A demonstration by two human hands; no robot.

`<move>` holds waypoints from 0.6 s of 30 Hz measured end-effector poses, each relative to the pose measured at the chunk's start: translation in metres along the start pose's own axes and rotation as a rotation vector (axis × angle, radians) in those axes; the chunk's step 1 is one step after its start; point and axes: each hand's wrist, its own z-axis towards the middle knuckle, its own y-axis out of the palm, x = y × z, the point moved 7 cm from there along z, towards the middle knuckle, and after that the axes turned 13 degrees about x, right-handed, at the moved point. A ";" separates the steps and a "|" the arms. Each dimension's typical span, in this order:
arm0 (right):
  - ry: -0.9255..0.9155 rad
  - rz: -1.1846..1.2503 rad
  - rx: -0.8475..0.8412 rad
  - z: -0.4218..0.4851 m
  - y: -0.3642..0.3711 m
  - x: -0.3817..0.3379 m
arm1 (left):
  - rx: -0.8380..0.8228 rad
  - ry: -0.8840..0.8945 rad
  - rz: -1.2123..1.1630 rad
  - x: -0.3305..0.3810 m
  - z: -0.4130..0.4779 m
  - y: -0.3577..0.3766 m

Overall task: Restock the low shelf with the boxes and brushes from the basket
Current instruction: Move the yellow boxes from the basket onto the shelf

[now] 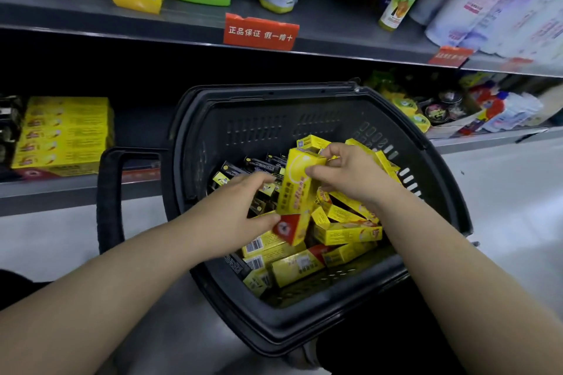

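While one yellow box (297, 189) is held upright over the pile at the centre of the frame, the restocking looks only partly done. The left hand (243, 207) pinches its lower red-cornered end between thumb and fingers, and the right hand (350, 173) curls around its upper end. Beneath it the basket (259, 128) is well filled: loose yellow boxes (344, 233) lie jumbled toward the lower right, and dark brush packs (262, 164) lie toward the upper left. At middle left a stack of matching boxes (65, 134) already stands on the low shelf (76, 192), so some stock is in place, though most appears left to move. Dark open room shows between that stack and the basket, where I judge the box could go. The way there crosses the basket's raised rim and the upright basket handle (111, 198) at lower left. The upper shelf (182, 33) and its red label (260, 32) overhang it.
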 end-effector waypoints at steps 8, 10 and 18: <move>0.067 0.337 -0.225 -0.010 0.040 -0.020 | 0.186 -0.462 -0.631 -0.023 0.005 -0.001; 0.045 -0.049 -0.331 -0.002 0.040 0.010 | 0.178 -0.566 -0.739 -0.029 0.007 0.002; 0.136 -0.975 -0.704 0.007 0.032 0.155 | 0.123 -0.657 -0.803 -0.037 0.007 0.007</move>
